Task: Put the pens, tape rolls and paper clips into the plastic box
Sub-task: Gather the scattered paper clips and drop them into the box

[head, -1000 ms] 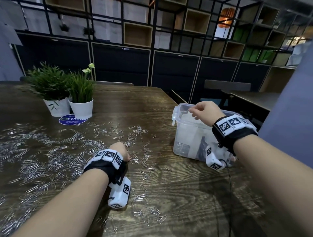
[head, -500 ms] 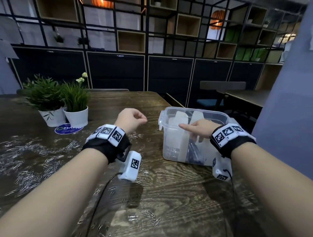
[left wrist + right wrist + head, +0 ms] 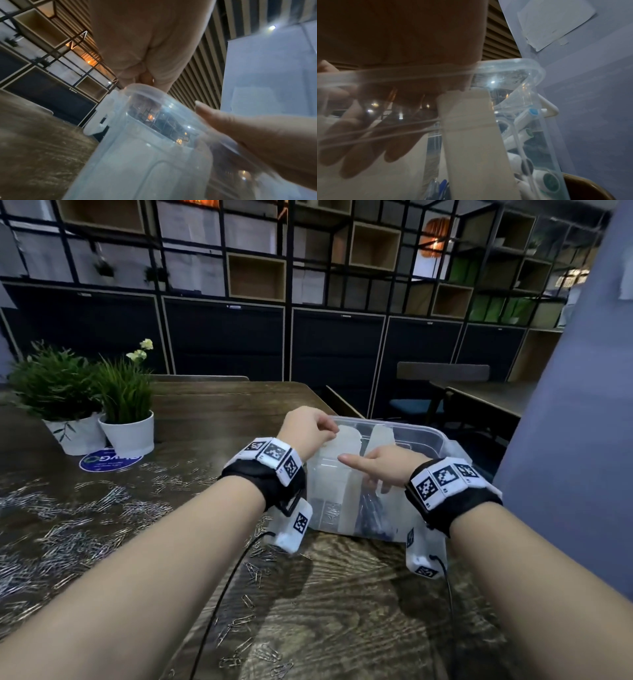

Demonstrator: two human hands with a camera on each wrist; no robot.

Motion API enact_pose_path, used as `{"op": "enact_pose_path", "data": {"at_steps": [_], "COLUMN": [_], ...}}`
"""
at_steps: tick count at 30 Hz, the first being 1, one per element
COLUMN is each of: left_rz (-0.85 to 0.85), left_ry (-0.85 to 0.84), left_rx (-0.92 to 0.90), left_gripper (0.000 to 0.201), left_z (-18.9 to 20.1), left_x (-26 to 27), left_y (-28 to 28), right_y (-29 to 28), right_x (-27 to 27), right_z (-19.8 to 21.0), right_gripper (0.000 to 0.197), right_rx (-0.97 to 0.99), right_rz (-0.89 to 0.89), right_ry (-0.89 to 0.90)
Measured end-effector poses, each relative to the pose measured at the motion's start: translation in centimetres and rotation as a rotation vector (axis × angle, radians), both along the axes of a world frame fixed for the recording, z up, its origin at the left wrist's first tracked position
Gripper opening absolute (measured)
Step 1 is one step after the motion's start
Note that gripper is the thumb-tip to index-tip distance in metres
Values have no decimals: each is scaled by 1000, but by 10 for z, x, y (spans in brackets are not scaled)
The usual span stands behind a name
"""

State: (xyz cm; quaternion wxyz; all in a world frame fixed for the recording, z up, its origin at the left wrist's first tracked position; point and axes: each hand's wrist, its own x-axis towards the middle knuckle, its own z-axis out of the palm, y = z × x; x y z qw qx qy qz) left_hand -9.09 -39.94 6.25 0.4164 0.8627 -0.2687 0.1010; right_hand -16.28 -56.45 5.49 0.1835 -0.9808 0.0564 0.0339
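A clear plastic box [image 3: 424,433] stands on the wooden table, split by white dividers [image 3: 346,505]. Blue pens [image 3: 442,185] and white rolls with coloured ends [image 3: 551,181] lie inside, with some paper clips [image 3: 330,510]. My left hand [image 3: 323,430] hovers over the box's left end [image 3: 137,88]. Its fingertips are bunched in a pinch on paper clips that the fingers almost hide. My right hand [image 3: 368,470] hooks over the near wall: one digit [image 3: 214,119] lies along the rim, and the others [image 3: 356,138] hang inside. Many loose paper clips [image 3: 68,508] cover the table to the left.
Two potted plants [image 3: 126,412] and a blue round sticker [image 3: 109,462] stand at the back left. More clips [image 3: 253,570] and a black cable [image 3: 222,594] lie near my left forearm. A grey-blue wall [image 3: 565,440] rises close on the right.
My left hand lifted off the clip pile and travelled right and up to the box's left end, fingers bunched. My right hand stayed on the box's near rim.
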Motion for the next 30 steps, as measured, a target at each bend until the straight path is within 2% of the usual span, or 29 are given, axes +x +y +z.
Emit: {"op": "enact_pose_path", "data": {"at_steps": [6, 12, 15, 17, 20, 22, 24, 26, 30], "left_rz": [-21, 132, 240, 233, 141, 92, 70, 71, 71], "left_ry": [-25, 41, 131, 245, 444, 492, 483, 454, 407], "left_rx": [-48, -70, 62, 219, 371, 485, 578, 628, 601], "left_gripper": [11, 21, 21, 28, 51, 73, 83, 77, 39], "left_z": [-1, -23, -51, -72, -96, -105, -109, -111, -115], "left_x": [1, 5, 8, 6, -1, -4, -2, 2, 10], "left_y": [5, 43, 75, 94, 108, 109, 107, 103, 99], "right_y": [-1, 3, 4, 6, 7, 9, 9, 9, 5], "right_x": [2, -3, -1, 0, 2, 2, 2, 2, 5], "right_z": [0, 4, 5, 5, 6, 6, 6, 5, 3], "right_gripper": [82, 68, 66, 66, 68, 69, 73, 76, 66], "right_rx": [-1, -13, -13, -12, -26, -40, -38, -41, -29], "right_rz": [5, 7, 9, 8, 1, -4, -4, -12, -22], "right_ry": [-13, -6, -13, -10, -14, -18, -13, -21, -21]}}
